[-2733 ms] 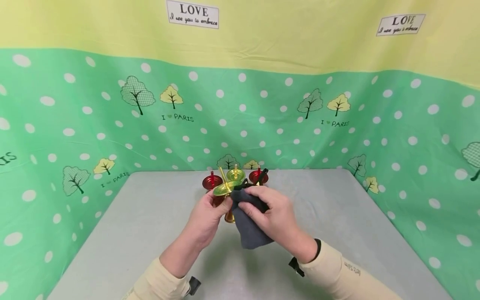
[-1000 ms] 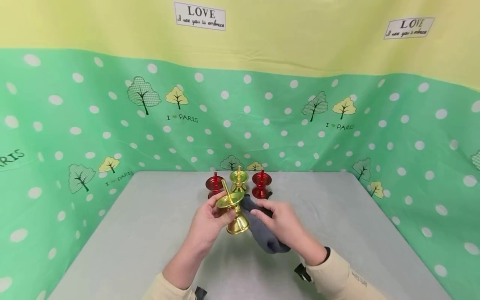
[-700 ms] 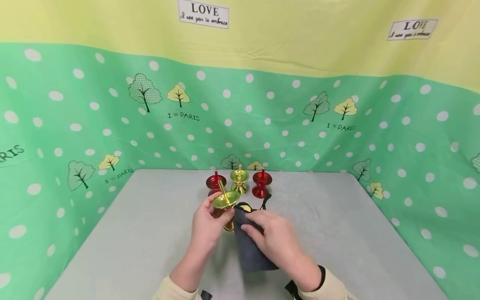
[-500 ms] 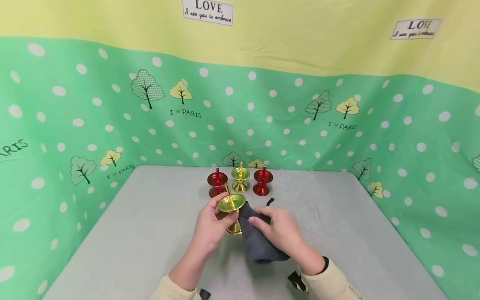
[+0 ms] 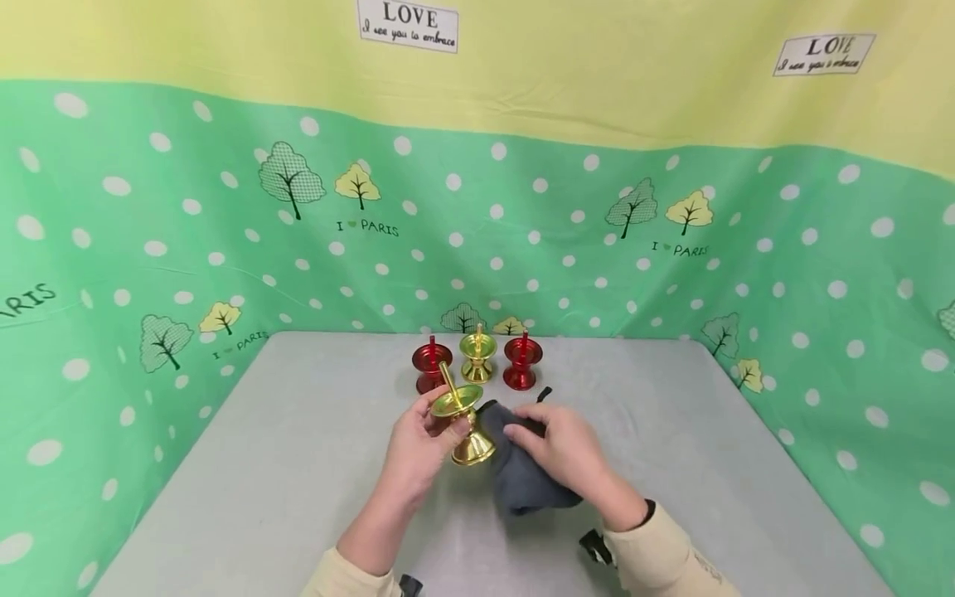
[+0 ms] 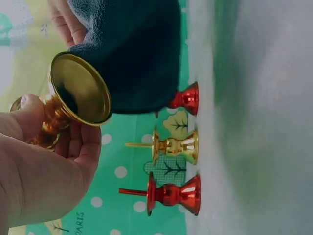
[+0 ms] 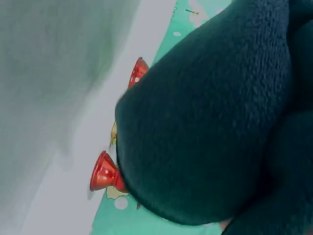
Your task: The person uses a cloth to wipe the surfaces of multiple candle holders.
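Note:
My left hand (image 5: pixel 414 444) grips a gold candle holder (image 5: pixel 473 448) by its stem, above the table. The holder tilts, its spike leaning left and its flared base toward the right; in the left wrist view the hollow base (image 6: pixel 80 88) faces the camera. A dark grey cloth (image 5: pixel 525 477) hangs from my right hand (image 5: pixel 570 448), pinched between thumb and fingers close to the holder's right side. The cloth (image 7: pixel 195 122) fills most of the right wrist view and hides the right fingers there. Whether it touches the holder I cannot tell.
Behind my hands stand a red candle holder (image 5: pixel 430 361), a gold candle holder (image 5: pixel 477 352) and another red candle holder (image 5: pixel 521 356), all upright on the grey table (image 5: pixel 298 414). A green and yellow printed curtain (image 5: pixel 477 191) surrounds the table's back and sides.
The cloth has shifted back and forth along the gold candle holder and now sits a little further right, showing the base. The holder's tilt has changed slightly. Both hands keep their hold.

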Tool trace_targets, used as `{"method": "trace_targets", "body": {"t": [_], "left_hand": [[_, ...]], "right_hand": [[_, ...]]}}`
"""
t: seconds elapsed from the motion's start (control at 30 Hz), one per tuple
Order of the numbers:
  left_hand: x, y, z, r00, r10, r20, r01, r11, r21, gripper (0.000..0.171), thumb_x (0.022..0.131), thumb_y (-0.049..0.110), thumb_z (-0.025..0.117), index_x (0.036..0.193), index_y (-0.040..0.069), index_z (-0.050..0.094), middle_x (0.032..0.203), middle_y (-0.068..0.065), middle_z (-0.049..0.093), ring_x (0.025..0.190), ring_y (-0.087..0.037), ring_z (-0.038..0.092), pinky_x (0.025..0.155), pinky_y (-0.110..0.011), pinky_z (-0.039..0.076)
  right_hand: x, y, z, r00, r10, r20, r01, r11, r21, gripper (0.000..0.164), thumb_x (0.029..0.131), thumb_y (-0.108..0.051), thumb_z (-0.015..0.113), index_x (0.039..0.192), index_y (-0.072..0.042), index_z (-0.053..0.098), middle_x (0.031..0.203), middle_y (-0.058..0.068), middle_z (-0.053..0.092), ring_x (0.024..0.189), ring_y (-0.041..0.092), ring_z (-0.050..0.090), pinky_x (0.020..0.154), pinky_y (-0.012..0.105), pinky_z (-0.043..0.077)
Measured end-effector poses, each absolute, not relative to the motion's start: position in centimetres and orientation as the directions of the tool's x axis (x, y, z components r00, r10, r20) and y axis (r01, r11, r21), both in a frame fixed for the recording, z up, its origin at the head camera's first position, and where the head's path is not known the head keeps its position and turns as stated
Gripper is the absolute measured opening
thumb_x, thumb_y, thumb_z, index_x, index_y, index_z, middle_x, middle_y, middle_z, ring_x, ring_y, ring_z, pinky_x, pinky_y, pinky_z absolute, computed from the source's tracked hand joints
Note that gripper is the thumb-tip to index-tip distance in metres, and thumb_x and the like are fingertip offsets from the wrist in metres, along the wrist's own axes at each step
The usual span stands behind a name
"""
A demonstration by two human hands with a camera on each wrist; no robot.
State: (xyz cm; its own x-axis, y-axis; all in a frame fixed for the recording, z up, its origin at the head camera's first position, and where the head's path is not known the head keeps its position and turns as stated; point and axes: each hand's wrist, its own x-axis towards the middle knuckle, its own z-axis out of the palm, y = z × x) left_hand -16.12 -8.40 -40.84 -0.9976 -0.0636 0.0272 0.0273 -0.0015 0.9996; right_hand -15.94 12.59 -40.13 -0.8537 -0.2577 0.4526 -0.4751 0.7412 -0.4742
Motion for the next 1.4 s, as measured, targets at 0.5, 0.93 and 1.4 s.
{"method": "trace_targets", "body": {"t": [0.5,0.93,1.4], "left_hand": [[-16.0,-8.4,-40.6,-0.999,-0.001,0.038,0.038,-0.047,0.998,0.064,0.097,-0.001,0.074,0.156,0.004,0.049,0.145,-0.022,0.065,0.128,-0.029,0.067,0.097,-0.023,0.056],[-16.0,-7.3,-39.9,-0.999,0.006,0.034,0.031,-0.221,0.975,0.064,0.096,-0.001,0.076,0.154,0.006,0.049,0.134,-0.012,0.068,0.113,-0.013,0.069,0.089,-0.022,0.06],[-15.4,-7.5,-39.3,-0.994,0.093,0.063,0.053,-0.109,0.993,0.058,0.106,0.013,0.066,0.159,0.007,0.044,0.152,-0.021,0.059,0.135,-0.024,0.063,0.097,-0.019,0.056]], "right_hand": [[-15.9,13.9,-40.0,-0.85,-0.321,0.417,-0.518,0.651,-0.554,0.015,0.097,-0.027,0.08,0.11,-0.019,0.082,0.108,-0.004,0.082,0.099,0.016,0.077,0.086,0.035,0.062],[-14.6,13.1,-40.4,-0.794,-0.28,0.54,-0.583,0.603,-0.545,0.02,0.093,-0.026,0.085,0.11,-0.015,0.082,0.106,-0.001,0.082,0.098,0.013,0.078,0.086,0.034,0.063],[-14.3,13.1,-39.5,-0.752,-0.323,0.575,-0.644,0.545,-0.536,0.017,0.095,-0.028,0.084,0.109,-0.019,0.082,0.106,-0.006,0.082,0.097,0.008,0.077,0.084,0.032,0.064]]}}
